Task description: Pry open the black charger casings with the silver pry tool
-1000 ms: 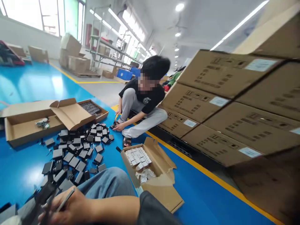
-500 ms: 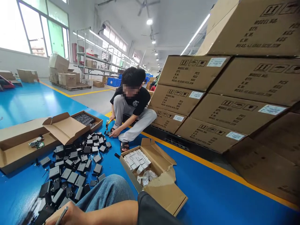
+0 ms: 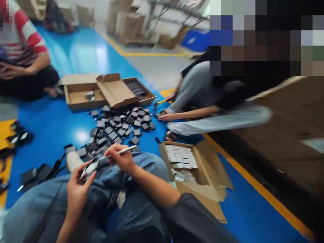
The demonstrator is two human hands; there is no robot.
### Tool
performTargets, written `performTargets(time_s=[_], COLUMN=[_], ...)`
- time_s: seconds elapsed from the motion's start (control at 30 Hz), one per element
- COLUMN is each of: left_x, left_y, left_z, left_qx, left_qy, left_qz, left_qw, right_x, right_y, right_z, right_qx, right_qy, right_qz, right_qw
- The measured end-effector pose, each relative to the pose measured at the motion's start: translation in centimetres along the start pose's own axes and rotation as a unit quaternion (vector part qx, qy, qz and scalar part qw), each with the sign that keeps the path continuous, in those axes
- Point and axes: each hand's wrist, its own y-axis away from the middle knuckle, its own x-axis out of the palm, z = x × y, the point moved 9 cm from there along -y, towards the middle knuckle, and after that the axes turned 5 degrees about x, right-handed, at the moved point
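I sit on a blue floor with my knees up in blue jeans. My left hand (image 3: 77, 187) is closed around a small dark part (image 3: 90, 166) over my lap. My right hand (image 3: 121, 157) pinches a thin silver tool (image 3: 120, 151) whose tip points left at that part. Just beyond my knees lies a pile of several flat black square parts (image 3: 118, 125) spread on the floor. The frame is blurred by motion.
An open cardboard box (image 3: 199, 175) of white parts stands at my right. A long flat open carton (image 3: 106, 91) lies behind the pile. A person (image 3: 215, 101) crouches by it with a hand on the floor; another person (image 3: 22, 57) sits far left. Brown cartons (image 3: 286, 131) stack at right.
The view has swung down and left from the stacked cartons to my lap. Both my hands are now in sight, the right one raised with the tool over the part.
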Motion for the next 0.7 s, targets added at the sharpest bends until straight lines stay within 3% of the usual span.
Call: performTargets(time_s=[0.03,0.1,0.23,0.37,0.5,0.7], left_x=[-0.6,-1.1,-0.7,-0.7,-0.9,-0.9], left_y=[0.7,1.3,1.1,1.1,1.1,1.0], left_z=[1.2,1.9,0.8,0.0,0.0,-0.1], left_qx=[-0.059,-0.103,-0.094,-0.070,-0.063,-0.053], left_qy=[0.012,0.047,0.085,0.091,0.083,0.077], left_qz=[-0.024,-0.050,-0.049,-0.058,-0.070,-0.065], left_qw=[0.998,0.992,0.991,0.992,0.992,0.993], right_x=[-0.4,-1.1,-1.4,-1.3,-1.4,0.2], right_y=[-0.1,-0.3,0.2,0.6,0.9,2.1], right_z=[-0.4,-1.3,-1.4,0.0,1.2,3.9], right_qx=[0.016,0.034,0.037,0.007,-0.038,-0.189], right_qy=[-0.016,-0.035,-0.031,0.053,0.129,0.234], right_qz=[-0.002,-0.011,-0.007,-0.005,-0.004,0.049], right_qw=[1.000,0.999,0.999,0.999,0.991,0.952])
